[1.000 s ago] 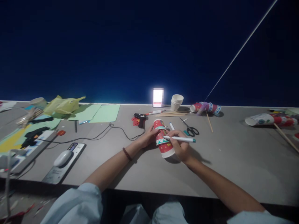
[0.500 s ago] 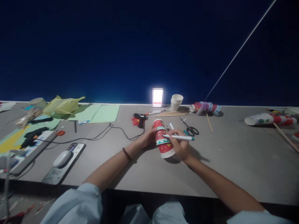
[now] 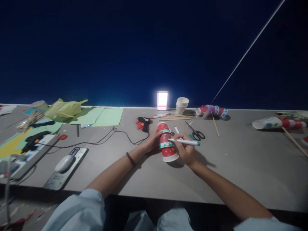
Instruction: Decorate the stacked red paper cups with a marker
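A stack of red paper cups (image 3: 167, 153) with teal and white bands lies tilted over the table in front of me. My left hand (image 3: 152, 142) is closed around its upper left side, some fingers hidden behind it. A white marker pen (image 3: 186, 141) with a green end is pinched in my right hand (image 3: 187, 150), its tip at the middle cup's red side. Just behind that hand are a marker cap or second pen (image 3: 176, 129) and black-handled scissors (image 3: 198, 135).
A black glue gun (image 3: 144, 122) with a long cable, wooden sticks (image 3: 176, 118) and white paper cups (image 3: 182, 105) stand behind. Decorated cup stacks (image 3: 218, 111) lie right. At left are a phone (image 3: 54, 182), a white power strip (image 3: 36, 155) and green paper (image 3: 109, 116).
The cup stack has turned slightly, its wide lower end shifting a little left and up. Both hands stay almost in place, the pen tip still against the cup.
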Motion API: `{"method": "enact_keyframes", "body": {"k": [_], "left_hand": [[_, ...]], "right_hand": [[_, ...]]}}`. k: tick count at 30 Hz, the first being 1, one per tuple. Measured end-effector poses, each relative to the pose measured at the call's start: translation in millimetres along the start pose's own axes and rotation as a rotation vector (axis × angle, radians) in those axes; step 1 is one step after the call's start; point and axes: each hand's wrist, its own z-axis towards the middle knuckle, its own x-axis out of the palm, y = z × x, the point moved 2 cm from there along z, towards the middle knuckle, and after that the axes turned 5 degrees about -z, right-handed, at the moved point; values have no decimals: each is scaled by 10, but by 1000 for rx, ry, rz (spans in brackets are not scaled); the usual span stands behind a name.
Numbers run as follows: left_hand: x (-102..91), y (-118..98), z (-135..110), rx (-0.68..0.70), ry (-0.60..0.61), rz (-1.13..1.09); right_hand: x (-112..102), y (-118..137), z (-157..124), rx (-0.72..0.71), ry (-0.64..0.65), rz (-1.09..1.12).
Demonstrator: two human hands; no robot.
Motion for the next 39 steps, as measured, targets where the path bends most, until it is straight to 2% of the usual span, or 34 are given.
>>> {"method": "enact_keyframes", "body": {"k": [12, 32, 39], "left_hand": [[8, -7, -9, -21, -20, -21], [28, -20, -14, -3, -14, 15], [9, -11, -9, -14, -19, 7]], "right_hand": [[3, 21, 18, 30, -9, -68], [13, 31, -1, 8, 50, 7], [5, 34, 5, 19, 23, 9]]}}
